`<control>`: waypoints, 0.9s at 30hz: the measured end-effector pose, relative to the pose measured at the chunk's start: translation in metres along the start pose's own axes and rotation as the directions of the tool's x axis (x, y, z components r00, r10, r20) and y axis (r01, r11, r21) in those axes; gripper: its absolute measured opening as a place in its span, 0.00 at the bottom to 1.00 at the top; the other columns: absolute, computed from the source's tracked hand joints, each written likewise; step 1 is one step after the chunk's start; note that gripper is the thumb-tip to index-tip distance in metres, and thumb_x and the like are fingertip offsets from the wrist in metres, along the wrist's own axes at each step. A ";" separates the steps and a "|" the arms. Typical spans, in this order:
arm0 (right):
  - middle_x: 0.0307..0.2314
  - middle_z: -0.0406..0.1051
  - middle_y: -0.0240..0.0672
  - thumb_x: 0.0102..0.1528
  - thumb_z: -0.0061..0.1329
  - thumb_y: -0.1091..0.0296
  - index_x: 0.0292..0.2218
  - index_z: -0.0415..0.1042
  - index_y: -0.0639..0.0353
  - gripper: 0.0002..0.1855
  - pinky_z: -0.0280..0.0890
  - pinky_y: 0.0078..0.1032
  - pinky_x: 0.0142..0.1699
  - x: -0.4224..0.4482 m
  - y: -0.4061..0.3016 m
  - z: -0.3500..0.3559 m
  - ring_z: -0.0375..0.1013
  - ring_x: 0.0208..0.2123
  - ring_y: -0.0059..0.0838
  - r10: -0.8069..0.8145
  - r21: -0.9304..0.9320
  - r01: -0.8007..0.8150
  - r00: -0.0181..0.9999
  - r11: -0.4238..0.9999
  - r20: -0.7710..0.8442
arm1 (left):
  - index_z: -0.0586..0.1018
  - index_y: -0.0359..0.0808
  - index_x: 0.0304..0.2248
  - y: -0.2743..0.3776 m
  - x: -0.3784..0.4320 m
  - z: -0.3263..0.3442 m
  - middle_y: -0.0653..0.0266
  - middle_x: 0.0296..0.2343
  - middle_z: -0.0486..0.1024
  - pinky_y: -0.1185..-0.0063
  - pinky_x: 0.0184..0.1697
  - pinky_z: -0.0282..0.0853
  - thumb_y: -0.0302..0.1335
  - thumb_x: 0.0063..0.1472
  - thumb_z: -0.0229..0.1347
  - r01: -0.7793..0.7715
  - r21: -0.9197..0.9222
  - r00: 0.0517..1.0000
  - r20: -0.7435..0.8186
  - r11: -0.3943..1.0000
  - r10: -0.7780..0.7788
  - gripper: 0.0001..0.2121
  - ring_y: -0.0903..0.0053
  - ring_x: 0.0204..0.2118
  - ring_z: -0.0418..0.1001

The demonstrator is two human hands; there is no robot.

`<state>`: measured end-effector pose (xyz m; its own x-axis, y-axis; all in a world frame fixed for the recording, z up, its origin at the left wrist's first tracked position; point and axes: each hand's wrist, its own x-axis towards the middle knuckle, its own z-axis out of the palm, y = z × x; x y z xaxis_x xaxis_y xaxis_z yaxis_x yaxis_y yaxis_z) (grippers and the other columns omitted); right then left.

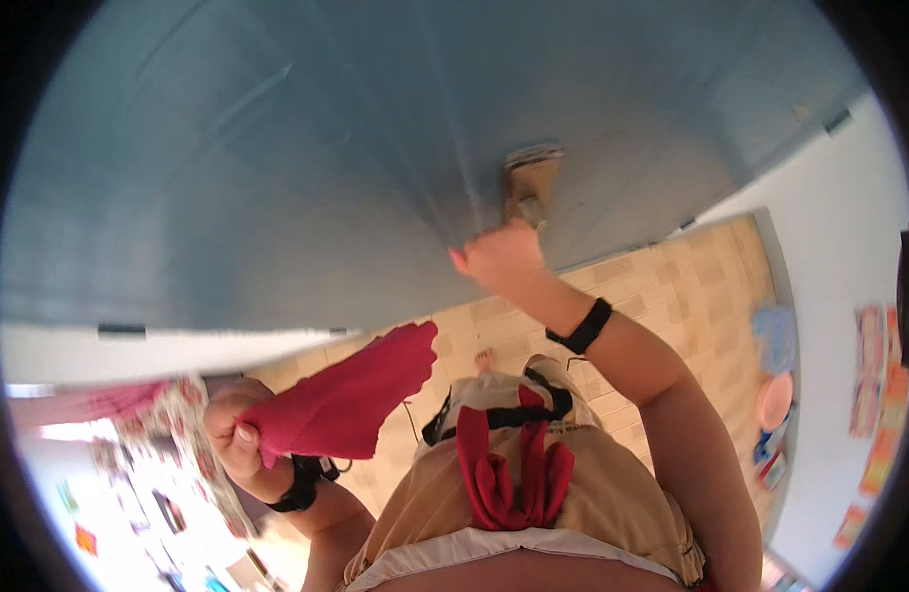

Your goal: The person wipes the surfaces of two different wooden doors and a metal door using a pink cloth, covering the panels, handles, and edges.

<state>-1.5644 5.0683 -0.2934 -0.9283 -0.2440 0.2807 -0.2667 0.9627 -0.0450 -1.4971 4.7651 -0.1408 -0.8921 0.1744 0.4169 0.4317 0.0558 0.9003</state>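
Before me stands a large blue-grey door (314, 185) with dark hinges along both sides. My right hand (506, 255) is raised against it, fingers curled and blurred. It meets the lower end of a brownish, metal-looking fitting (532, 177) with a silvery part; whether the fingers grip it, I cannot tell. My left hand (236, 425) is away from the door at the lower left. Between its thumb and fingers is a crimson cloth (343, 399) with a scalloped edge, stretching out to the right. Both wrists wear black straps.
Light wood-look floor (669, 296) runs below the door. Along the right wall (824, 244) sit a pale blue item (774, 337) and a pink round item (774, 402). A patterned curtain (195, 414) hangs at the left. Red fabric loops (513, 473) lie over my beige shorts.
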 end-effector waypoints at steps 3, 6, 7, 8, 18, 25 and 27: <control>0.08 0.64 0.31 0.48 0.42 0.51 0.11 0.68 0.52 0.21 0.57 0.28 0.21 0.003 -0.002 -0.004 0.64 0.11 0.31 -0.090 -0.017 0.089 0.994 0.996 -0.056 | 0.71 0.30 0.27 0.028 -0.063 -0.025 0.59 0.22 0.69 0.79 0.29 0.61 0.40 0.55 0.52 0.074 0.172 0.995 -0.080 0.982 -0.061 0.17 0.76 0.24 0.65; 0.07 0.63 0.34 0.50 0.40 0.52 0.10 0.67 0.52 0.22 0.55 0.29 0.15 0.003 0.010 -0.006 0.62 0.08 0.33 -0.137 -0.130 0.120 0.981 0.984 -0.134 | 0.71 0.29 0.35 0.056 -0.137 0.011 0.60 0.26 0.71 0.82 0.29 0.66 0.41 0.57 0.48 0.322 0.249 0.820 -0.555 0.914 -0.138 0.19 0.76 0.25 0.69; 0.07 0.63 0.34 0.50 0.40 0.53 0.10 0.67 0.52 0.22 0.55 0.29 0.14 0.005 0.016 -0.003 0.62 0.08 0.34 -0.181 -0.106 0.164 0.968 0.981 -0.175 | 0.70 0.28 0.36 0.066 -0.161 0.026 0.58 0.25 0.71 0.83 0.22 0.65 0.41 0.58 0.47 0.395 0.241 0.721 -0.679 0.887 -0.137 0.19 0.75 0.20 0.69; 0.06 0.62 0.35 0.51 0.40 0.53 0.10 0.66 0.53 0.23 0.55 0.29 0.14 0.009 0.021 -0.003 0.62 0.08 0.36 -0.203 -0.078 0.191 0.955 0.979 -0.214 | 0.68 0.28 0.37 0.077 -0.185 0.039 0.57 0.24 0.72 0.85 0.14 0.64 0.40 0.58 0.45 0.466 0.209 0.600 -0.789 0.860 -0.133 0.20 0.74 0.15 0.69; 0.18 0.71 0.37 0.56 0.27 0.49 0.22 0.71 0.55 0.26 0.63 0.35 0.23 0.038 0.049 -0.016 0.70 0.20 0.42 -0.268 -0.158 0.278 0.960 0.947 0.086 | 0.69 0.32 0.31 0.203 -0.263 0.188 0.59 0.18 0.71 0.86 0.08 0.61 0.38 0.60 0.44 0.667 -0.128 -0.206 -0.978 0.734 0.016 0.15 0.76 0.11 0.68; 0.17 0.71 0.33 0.58 0.25 0.46 0.21 0.72 0.52 0.29 0.60 0.33 0.19 0.067 0.013 -0.006 0.68 0.17 0.40 -0.237 -0.215 0.239 0.971 0.947 0.032 | 0.67 0.35 0.29 0.246 -0.317 0.202 0.59 0.14 0.70 0.85 0.04 0.57 0.38 0.60 0.43 0.713 -0.232 -0.437 -0.885 0.662 0.160 0.13 0.73 0.07 0.66; 0.17 0.71 0.32 0.58 0.25 0.46 0.22 0.73 0.52 0.29 0.60 0.32 0.18 0.065 0.021 -0.005 0.68 0.17 0.40 -0.224 -0.278 0.217 0.975 0.936 0.006 | 0.69 0.36 0.33 0.242 -0.336 0.194 0.62 0.16 0.70 0.86 0.05 0.56 0.41 0.60 0.42 0.704 -0.300 -0.481 -0.868 0.644 0.121 0.15 0.76 0.07 0.65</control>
<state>-1.6292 5.0734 -0.2717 -0.8464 -0.4543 0.2778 -0.3789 0.8803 0.2854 -1.0668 4.9103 -0.0879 0.3657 -0.9306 0.0169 -0.3901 -0.1368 0.9106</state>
